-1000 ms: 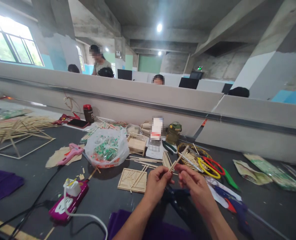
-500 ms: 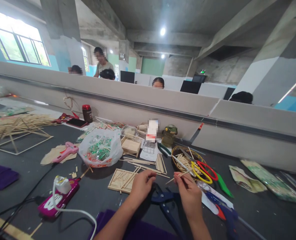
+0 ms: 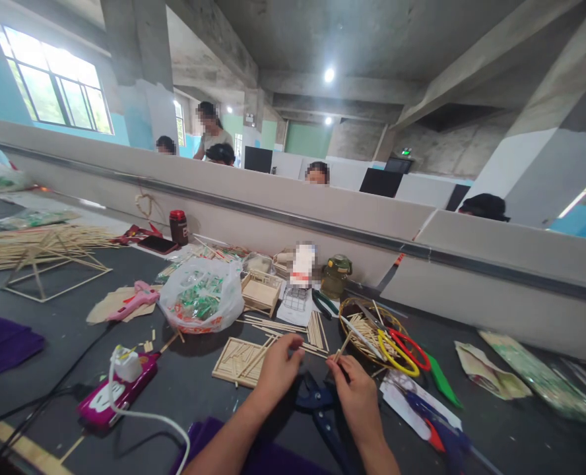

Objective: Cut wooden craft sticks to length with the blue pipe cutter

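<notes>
My right hand pinches a thin wooden stick between thumb and fingers, the stick pointing up and away. Facing it, my left hand is loosely curled, thumb and forefinger apart, with nothing visible in it. Under and between both hands lies a dark blue hand tool with two long handles, partly covered by my right hand. Just beyond my left hand is a small wooden stick panel with loose sticks on top. A wicker basket of short sticks stands beyond my right hand.
Scissors with red and yellow handles lean on the basket. A blue glue gun lies at right, a pink one at left. Also there: a plastic bag, a purple power strip, a stick pyramid. People sit behind the partition.
My right hand has moved left, closer to my left hand, and its stick has turned from slanting sideways to pointing upward. My left hand has shifted slightly. The camera view has tilted a little.
</notes>
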`<state>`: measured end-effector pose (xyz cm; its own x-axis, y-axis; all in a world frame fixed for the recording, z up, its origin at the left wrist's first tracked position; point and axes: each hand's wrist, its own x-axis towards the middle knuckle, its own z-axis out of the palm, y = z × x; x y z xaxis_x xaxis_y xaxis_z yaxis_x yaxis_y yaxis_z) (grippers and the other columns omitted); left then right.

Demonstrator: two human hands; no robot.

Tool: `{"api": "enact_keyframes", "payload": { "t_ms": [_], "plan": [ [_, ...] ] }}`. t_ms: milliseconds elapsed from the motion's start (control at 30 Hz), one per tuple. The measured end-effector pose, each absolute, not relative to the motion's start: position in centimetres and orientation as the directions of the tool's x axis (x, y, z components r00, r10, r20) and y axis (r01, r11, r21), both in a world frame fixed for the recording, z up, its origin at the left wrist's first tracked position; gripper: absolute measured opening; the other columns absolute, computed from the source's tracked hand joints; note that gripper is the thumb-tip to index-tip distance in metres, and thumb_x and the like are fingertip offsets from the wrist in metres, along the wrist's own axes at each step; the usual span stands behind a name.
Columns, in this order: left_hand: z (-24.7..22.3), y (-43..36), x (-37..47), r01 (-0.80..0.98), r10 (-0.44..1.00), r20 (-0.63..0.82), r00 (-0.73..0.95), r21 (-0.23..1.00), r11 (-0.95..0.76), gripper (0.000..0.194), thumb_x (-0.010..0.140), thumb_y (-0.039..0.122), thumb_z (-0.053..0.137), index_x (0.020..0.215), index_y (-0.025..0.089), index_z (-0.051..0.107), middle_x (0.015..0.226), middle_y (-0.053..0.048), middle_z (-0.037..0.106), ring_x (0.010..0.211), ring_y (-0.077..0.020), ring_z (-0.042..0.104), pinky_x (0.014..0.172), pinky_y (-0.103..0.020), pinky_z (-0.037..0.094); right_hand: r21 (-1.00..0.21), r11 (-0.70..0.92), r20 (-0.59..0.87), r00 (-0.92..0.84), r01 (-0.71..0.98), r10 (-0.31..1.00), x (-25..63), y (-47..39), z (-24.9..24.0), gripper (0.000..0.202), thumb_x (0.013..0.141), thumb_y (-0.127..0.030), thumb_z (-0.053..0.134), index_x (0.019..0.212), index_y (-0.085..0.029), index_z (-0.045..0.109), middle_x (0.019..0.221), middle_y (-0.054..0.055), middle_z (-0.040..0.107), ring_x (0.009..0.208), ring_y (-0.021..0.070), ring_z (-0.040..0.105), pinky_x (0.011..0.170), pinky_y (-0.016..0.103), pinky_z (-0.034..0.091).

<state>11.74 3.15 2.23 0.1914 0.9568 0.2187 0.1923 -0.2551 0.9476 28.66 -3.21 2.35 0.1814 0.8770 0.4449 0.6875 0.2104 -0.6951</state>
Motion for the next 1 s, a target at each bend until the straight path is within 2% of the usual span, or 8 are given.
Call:
{"api": "enact_keyframes", "payload": {
  "t_ms": [67, 133, 233, 267, 333, 433, 767, 1000],
  "plan": [
    [2.2, 4.1, 11.2, 0.033, 0.983, 0.154, 0.098, 0.987, -0.158, 0.013, 0.073, 0.018, 0.060, 0.085, 0.018, 0.066, 0.086, -0.006, 0.069, 0.081, -0.0193, 0.064, 0.074, -0.030, 0.050, -0.677, 0.203, 0.447, 0.177, 0.707, 0.877, 28.5, -3.3, 2.4, 0.033, 0.094, -0.042, 0.044, 0.088, -0.019, 0.068, 0.081, 0.005, 0.065, 0.076, 0.0184, 0.063, 0.072, 0.026, 0.046],
    [2.3, 4.9, 10.6, -0.194, 0.999, 0.045, -0.013, 0.980, -0.046, 0.019, 0.068, 0.020, 0.065, 0.087, 0.018, 0.063, 0.087, -0.005, 0.066, 0.071, -0.0171, 0.062, 0.057, -0.026, 0.049, -0.661, 0.196, 0.446, 0.170, 0.724, 0.879, 28.3, -3.5, 2.5, 0.034, 0.094, -0.042, 0.043, 0.085, -0.020, 0.067, 0.078, 0.004, 0.064, 0.071, 0.0177, 0.062, 0.068, 0.025, 0.045],
    [2.4, 5.9, 9.4, -0.527, 0.958, -0.139, -0.250, 0.850, -0.014, 0.031, 0.058, 0.016, 0.069, 0.087, 0.018, 0.058, 0.082, -0.001, 0.062, 0.060, -0.0133, 0.059, 0.048, -0.022, 0.046, -0.640, 0.194, 0.452, 0.161, 0.743, 0.877, 28.0, -3.6, 2.7, 0.034, 0.095, -0.042, 0.043, 0.084, -0.020, 0.067, 0.076, 0.003, 0.062, 0.069, 0.0169, 0.061, 0.065, 0.025, 0.044],
    [2.4, 6.3, 8.9, -0.561, 0.937, -0.170, -0.304, 0.827, -0.032, 0.032, 0.057, 0.014, 0.069, 0.085, 0.018, 0.057, 0.079, 0.000, 0.060, 0.058, -0.0116, 0.057, 0.048, -0.022, 0.046, -0.636, 0.195, 0.455, 0.159, 0.746, 0.876, 28.0, -3.7, 2.8, 0.034, 0.095, -0.042, 0.043, 0.084, -0.020, 0.066, 0.075, 0.003, 0.062, 0.069, 0.0167, 0.061, 0.064, 0.025, 0.043],
    [2.5, 7.2, 7.6, -0.578, 0.909, -0.194, -0.368, 0.814, -0.060, 0.029, 0.058, 0.013, 0.067, 0.083, 0.018, 0.054, 0.078, 0.002, 0.057, 0.059, -0.0095, 0.056, 0.050, -0.020, 0.046, -0.635, 0.199, 0.462, 0.161, 0.746, 0.872, 27.9, -3.7, 2.8, 0.035, 0.095, -0.043, 0.042, 0.084, -0.020, 0.066, 0.075, 0.003, 0.062, 0.068, 0.0164, 0.061, 0.065, 0.025, 0.043],
    [3.0, 8.6, 5.7, -0.583, 0.888, -0.174, -0.425, 0.803, -0.122, 0.031, 0.058, 0.012, 0.069, 0.084, 0.020, 0.055, 0.092, 0.000, 0.060, 0.072, -0.0101, 0.059, 0.059, -0.020, 0.049, -0.640, 0.204, 0.471, 0.169, 0.741, 0.866, 27.9, -3.7, 2.9, 0.036, 0.095, -0.044, 0.043, 0.082, -0.019, 0.066, 0.075, 0.003, 0.061, 0.068, 0.0160, 0.060, 0.065, 0.025, 0.044],
    [4.0, 10.7, 3.4, -0.569, 0.891, -0.108, -0.442, 0.801, -0.185, 0.043, 0.061, 0.008, 0.067, 0.097, 0.028, 0.055, 0.116, 0.003, 0.054, 0.095, -0.0110, 0.057, 0.071, -0.020, 0.048, -0.655, 0.202, 0.481, 0.196, 0.728, 0.855, 27.9, -3.9, 2.8, 0.038, 0.095, -0.044, 0.041, 0.085, -0.018, 0.067, 0.078, 0.005, 0.064, 0.070, 0.0169, 0.062, 0.068, 0.025, 0.046],
    [4.0, 8.3, 5.7, -0.614, 0.912, -0.164, -0.376, 0.782, -0.112, 0.032, 0.062, 0.012, 0.069, 0.089, 0.019, 0.054, 0.090, 0.000, 0.058, 0.073, -0.0114, 0.061, 0.062, -0.022, 0.050, -0.680, 0.205, 0.466, 0.199, 0.704, 0.862, 27.6, -3.9, 2.6, 0.030, 0.095, -0.039, 0.045, 0.086, -0.020, 0.066, 0.082, 0.004, 0.065, 0.077, 0.0176, 0.063, 0.074, 0.025, 0.046]
  ]
}}
